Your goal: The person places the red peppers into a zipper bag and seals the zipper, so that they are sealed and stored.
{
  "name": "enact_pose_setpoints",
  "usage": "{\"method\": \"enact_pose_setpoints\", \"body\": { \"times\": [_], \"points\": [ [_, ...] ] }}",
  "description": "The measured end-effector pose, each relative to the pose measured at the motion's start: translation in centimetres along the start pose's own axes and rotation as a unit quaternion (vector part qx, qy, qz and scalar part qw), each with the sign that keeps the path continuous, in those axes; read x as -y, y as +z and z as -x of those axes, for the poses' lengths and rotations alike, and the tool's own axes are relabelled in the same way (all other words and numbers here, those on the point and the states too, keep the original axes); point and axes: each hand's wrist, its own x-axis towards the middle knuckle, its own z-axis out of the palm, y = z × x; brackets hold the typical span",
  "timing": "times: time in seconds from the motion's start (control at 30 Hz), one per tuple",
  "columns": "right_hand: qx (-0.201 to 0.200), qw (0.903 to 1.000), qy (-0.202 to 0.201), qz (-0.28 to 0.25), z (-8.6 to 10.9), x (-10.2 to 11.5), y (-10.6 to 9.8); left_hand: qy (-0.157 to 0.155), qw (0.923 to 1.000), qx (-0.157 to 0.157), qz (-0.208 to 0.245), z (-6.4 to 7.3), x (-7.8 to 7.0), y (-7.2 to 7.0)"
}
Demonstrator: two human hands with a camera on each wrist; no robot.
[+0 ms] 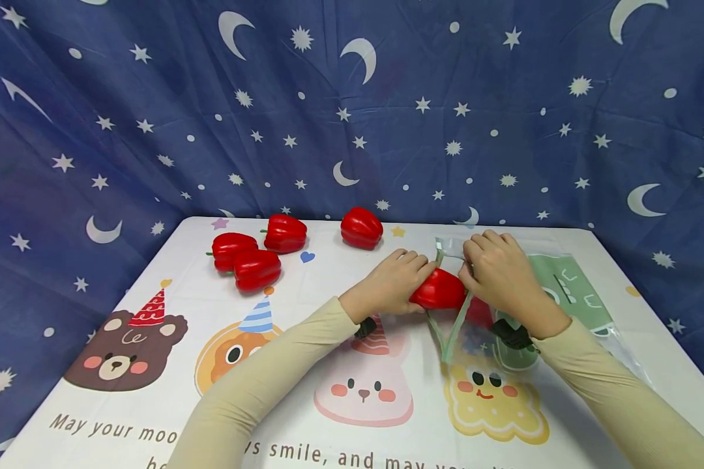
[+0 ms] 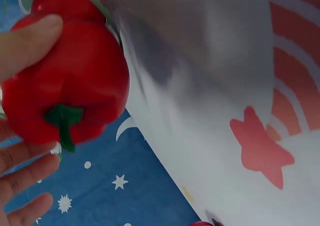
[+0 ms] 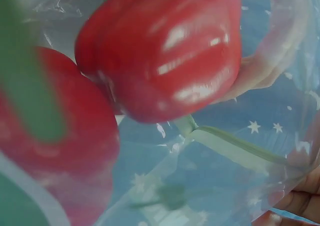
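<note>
A red bell pepper (image 1: 439, 290) with a green stem is in my left hand (image 1: 396, 280), its thumb lying over the pepper in the left wrist view. The pepper is at the mouth of a clear plastic bag (image 1: 575, 286) with green prints and a green-edged opening. My right hand (image 1: 501, 270) pinches the bag's edge beside the opening. Inside the bag, a second red pepper (image 3: 65, 151) shows through the plastic, touching or very near the held pepper (image 3: 165, 51). My right palm is hidden in the head view.
Several more red peppers lie at the back of the table: a cluster with one front pepper (image 1: 258, 270) at left, and a lone pepper (image 1: 361, 228) nearer the middle. The white tablecloth (image 1: 328, 326) has cartoon prints. Behind hangs a blue star-patterned curtain (image 1: 387, 117).
</note>
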Motion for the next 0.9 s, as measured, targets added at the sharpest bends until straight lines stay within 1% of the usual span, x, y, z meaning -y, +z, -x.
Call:
{"method": "enact_pose_setpoints", "body": {
  "times": [0.1, 0.2, 0.43, 0.5, 0.77, 0.9],
  "points": [
    [-0.007, 1.0, -0.004, -0.004, 0.08, -0.08, 0.06, 0.006, 0.9995, 0.002, 0.032, 0.0, 0.24, 0.15],
    [-0.008, 0.9999, -0.006, -0.004, 0.1, -0.12, 0.05, 0.015, 0.9986, 0.006, 0.051, 0.0, 0.4, 0.2],
    [0.008, 0.9999, -0.003, -0.006, 0.17, 0.01, 0.04, 0.021, 0.9987, 0.002, 0.045, -0.14, 0.52, -0.01],
    [0.009, 0.9999, -0.004, -0.008, 0.2, 0.03, 0.08, 0.025, 0.9984, 0.0, 0.05, -0.2, 0.57, -0.16],
    [0.008, 0.9998, -0.009, -0.017, 0.2, 0.3, 0.01, 0.064, 0.9956, -0.007, 0.068, -0.54, 0.48, -0.63],
    [0.011, 0.9997, -0.009, -0.017, 0.16, 0.39, -0.09, 0.057, 0.997, -0.02, 0.049, -0.71, 0.31, -0.58]
  ]
}}
